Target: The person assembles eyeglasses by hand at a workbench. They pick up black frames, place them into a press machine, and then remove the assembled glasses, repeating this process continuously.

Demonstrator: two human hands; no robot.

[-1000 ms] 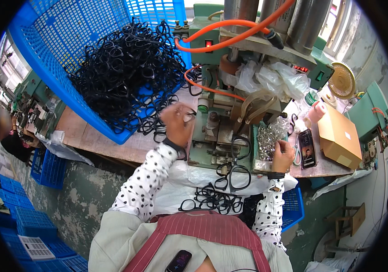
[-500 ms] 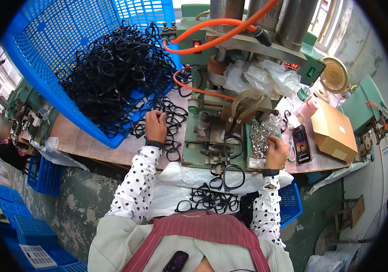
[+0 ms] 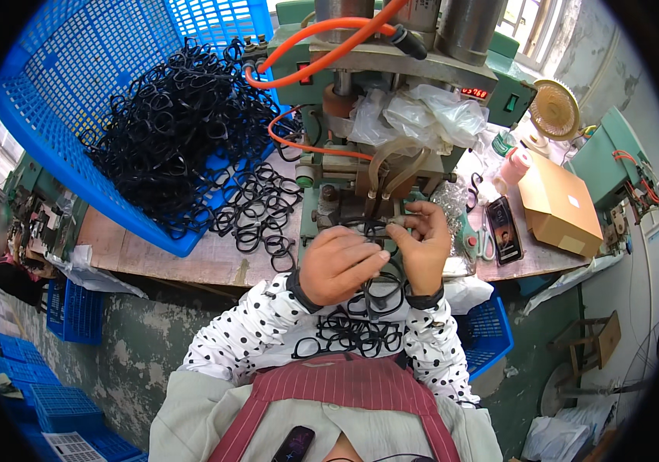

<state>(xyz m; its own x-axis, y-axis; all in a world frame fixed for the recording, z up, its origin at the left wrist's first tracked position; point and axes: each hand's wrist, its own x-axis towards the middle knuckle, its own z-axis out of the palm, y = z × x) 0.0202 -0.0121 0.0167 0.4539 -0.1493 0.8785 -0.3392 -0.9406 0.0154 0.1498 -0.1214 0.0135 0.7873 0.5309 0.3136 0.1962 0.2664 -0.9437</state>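
Both of my hands meet in front of the green press machine (image 3: 322,202). My left hand (image 3: 339,263) is closed around a black eyeglass frame (image 3: 373,228), and my right hand (image 3: 424,245) pinches the same frame's right end. Another black frame (image 3: 376,295) hangs just below my hands. A pile of black frames (image 3: 351,334) lies in my lap. Loose frames (image 3: 256,212) are spread on the wooden bench to the left of the machine. Behind them a tipped blue basket (image 3: 60,108) spills a heap of black frames (image 3: 179,123).
An orange hose (image 3: 322,42) and a crumpled plastic bag (image 3: 422,115) sit on the machine. To the right are a phone (image 3: 505,232), a cardboard box (image 3: 562,206) and a small fan (image 3: 554,108). Blue crates (image 3: 75,309) stand on the floor at left; another blue crate (image 3: 490,333) is at right.
My left hand reached out to the loose frames on the bench, then came back to the machine's front. My right hand moved left from the bench's right side to meet it on a frame.
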